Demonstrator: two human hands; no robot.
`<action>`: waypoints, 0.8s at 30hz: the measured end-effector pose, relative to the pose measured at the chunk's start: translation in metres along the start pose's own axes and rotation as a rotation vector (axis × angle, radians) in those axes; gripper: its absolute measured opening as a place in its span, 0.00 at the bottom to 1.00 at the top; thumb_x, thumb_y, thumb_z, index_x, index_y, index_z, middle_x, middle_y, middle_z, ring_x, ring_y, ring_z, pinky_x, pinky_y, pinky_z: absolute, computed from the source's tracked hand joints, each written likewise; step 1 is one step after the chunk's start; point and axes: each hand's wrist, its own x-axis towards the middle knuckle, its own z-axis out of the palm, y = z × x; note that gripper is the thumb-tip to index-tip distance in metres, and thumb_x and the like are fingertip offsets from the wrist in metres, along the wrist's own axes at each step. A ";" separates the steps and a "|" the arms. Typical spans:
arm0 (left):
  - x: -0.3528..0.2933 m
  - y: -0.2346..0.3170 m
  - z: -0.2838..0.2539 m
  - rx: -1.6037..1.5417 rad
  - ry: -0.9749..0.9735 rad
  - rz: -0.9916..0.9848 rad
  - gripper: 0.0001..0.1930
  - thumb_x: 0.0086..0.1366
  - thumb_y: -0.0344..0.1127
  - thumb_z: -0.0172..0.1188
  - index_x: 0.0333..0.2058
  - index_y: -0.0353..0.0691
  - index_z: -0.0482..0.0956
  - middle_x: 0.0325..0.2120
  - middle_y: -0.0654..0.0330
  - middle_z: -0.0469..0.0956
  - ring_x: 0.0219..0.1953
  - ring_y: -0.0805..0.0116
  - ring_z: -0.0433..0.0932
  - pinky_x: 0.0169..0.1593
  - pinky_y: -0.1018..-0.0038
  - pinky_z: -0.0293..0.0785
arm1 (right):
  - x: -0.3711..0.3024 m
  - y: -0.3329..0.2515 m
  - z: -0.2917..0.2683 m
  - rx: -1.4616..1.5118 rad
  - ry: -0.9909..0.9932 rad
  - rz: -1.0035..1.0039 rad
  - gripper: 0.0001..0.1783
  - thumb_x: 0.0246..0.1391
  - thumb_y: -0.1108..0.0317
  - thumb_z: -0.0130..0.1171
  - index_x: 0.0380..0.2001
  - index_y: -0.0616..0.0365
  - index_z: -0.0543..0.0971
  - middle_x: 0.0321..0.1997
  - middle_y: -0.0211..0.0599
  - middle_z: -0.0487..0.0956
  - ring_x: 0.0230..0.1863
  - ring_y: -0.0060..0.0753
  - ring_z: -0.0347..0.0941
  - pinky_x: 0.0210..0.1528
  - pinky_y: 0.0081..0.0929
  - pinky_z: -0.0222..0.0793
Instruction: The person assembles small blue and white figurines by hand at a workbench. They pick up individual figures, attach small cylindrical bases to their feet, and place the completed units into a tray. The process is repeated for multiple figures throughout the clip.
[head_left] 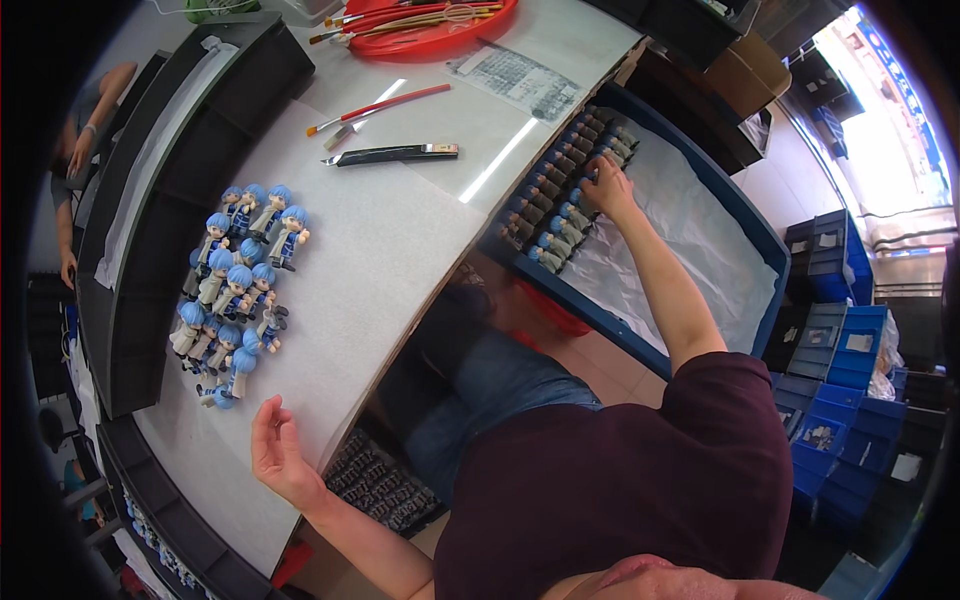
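My right hand (607,186) reaches into a blue tray (735,185) at the right, its fingers closed round a small figurine in the rows there. Figurines with light blue hair (560,238) fill the near part of one row; beside them stand several dark-haired ones (547,187). White sheeting (665,255) lines the tray. My left hand (285,458) hovers by the table's near edge, palm up, fingers loosely curled and holding nothing. Just beyond it, a cluster of blue-haired figurines (238,283) lies on the white table, some upright, some tipped over.
A black-handled cutter (393,154) and a red-handled paintbrush (380,109) lie on the table (380,230). Farther back, a red basin (440,42) holds brushes. A long black bin (190,190) borders the table's left. Blue crates (835,385) stand at the right. A co-worker's arm (75,190) shows far left.
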 end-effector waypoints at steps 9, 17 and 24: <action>0.002 -0.002 0.002 -0.033 -0.016 -0.007 0.16 0.55 0.20 0.54 0.45 0.29 0.73 0.41 0.54 0.74 0.40 0.71 0.71 0.47 0.77 0.67 | 0.039 0.015 -0.017 -0.184 0.063 -0.004 0.11 0.37 0.57 0.58 0.26 0.48 0.76 0.29 0.35 0.78 0.44 0.39 0.71 0.48 0.47 0.55; 0.005 0.007 0.000 -0.117 -0.057 0.049 0.14 0.52 0.18 0.57 0.40 0.30 0.75 0.38 0.58 0.74 0.36 0.75 0.72 0.42 0.80 0.69 | 0.037 -0.028 -0.033 0.233 0.467 -0.276 0.19 0.41 0.64 0.60 0.40 0.56 0.75 0.39 0.38 0.77 0.46 0.42 0.70 0.49 0.36 0.64; 0.002 0.005 -0.004 -0.175 -0.080 0.065 0.14 0.54 0.19 0.57 0.41 0.31 0.76 0.39 0.59 0.74 0.37 0.76 0.71 0.43 0.81 0.69 | -0.101 -0.265 -0.084 0.804 0.542 -0.933 0.17 0.42 0.81 0.58 0.40 0.60 0.72 0.40 0.38 0.74 0.46 0.38 0.69 0.51 0.33 0.63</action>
